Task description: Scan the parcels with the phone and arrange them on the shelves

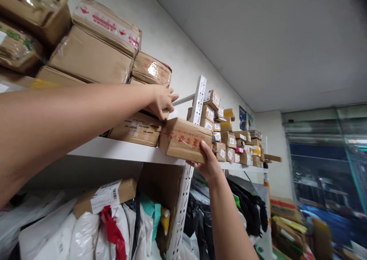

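Note:
In the head view my right hand (pixel 211 163) grips the right end of a small cardboard box (pixel 183 139) with red printing, thumb on its front face and fingers underneath. The box is at the front edge of the white upper shelf (pixel 120 149), close to the upright post. My left hand (pixel 163 100) reaches across above it, fingers spread, nothing seen in them. It is at the edge of a stack of cartons, and I cannot tell whether it touches them. Below my left forearm sits a carton with black printing (pixel 136 130); a taped carton (pixel 151 69) tops the stack just behind the hand.
Larger cartons (pixel 91 55) are piled at the upper left. A perforated white post (pixel 198 99) stands beside the held box. Farther right, another shelf carries several labelled parcels (pixel 229 141). Bagged parcels (pixel 88 229) and a labelled box (pixel 106 197) fill the lower shelf.

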The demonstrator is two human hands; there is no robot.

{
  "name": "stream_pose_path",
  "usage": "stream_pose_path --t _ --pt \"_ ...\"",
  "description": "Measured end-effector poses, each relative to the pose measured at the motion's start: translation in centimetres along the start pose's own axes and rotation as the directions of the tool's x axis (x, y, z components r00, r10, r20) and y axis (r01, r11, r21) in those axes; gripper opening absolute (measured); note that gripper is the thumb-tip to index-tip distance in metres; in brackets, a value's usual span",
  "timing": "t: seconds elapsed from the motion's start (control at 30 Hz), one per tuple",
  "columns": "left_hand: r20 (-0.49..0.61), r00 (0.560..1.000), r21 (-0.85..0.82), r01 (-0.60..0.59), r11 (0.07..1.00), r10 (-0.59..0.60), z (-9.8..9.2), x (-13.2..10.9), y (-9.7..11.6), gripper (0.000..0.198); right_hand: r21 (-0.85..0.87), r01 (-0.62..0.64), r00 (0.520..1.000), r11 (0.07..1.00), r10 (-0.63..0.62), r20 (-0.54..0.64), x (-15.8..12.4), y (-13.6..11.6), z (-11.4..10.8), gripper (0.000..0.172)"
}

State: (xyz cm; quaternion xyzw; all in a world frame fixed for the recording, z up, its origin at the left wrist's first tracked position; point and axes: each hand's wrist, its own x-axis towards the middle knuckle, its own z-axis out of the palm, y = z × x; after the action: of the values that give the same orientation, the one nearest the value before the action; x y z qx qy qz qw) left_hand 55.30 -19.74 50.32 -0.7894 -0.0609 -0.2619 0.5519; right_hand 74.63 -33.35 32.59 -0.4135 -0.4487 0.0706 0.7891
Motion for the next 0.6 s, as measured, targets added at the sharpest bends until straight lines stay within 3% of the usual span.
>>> stream_pose_path --t 0.17,0.37,0.5,0.6 --pt "0.025 1.000 0.075 -0.001 0.997 -0.001 0.1 -0.2 0.0 0.044 -0.359 0.042 0.977 0.933 -0.112 -0.179 2.8 0.7 0.0 0.061" --pt "0.063 0.998 0.087 0.014 0.996 -0.020 0.9 0.1 -0.2 0.049 -0.687 0.083 0.894 0.722 -0.358 -0.268 5.2 2.0 0.8 0.057" --pt "0.089 0.995 0.105 0.037 0.994 -0.047 0.4 0.1 0.4 0.053 -0.770 0.054 0.877 0.635 -0.398 -0.267 5.1 1.9 2.2 0.052" --pt "0.050 0.999 0.097 -0.005 0.995 0.000 -1.5 -2.3 1.9 0.067 -0.760 0.100 0.853 0.642 -0.449 -0.268 2.9 3.2 3.1 0.061"
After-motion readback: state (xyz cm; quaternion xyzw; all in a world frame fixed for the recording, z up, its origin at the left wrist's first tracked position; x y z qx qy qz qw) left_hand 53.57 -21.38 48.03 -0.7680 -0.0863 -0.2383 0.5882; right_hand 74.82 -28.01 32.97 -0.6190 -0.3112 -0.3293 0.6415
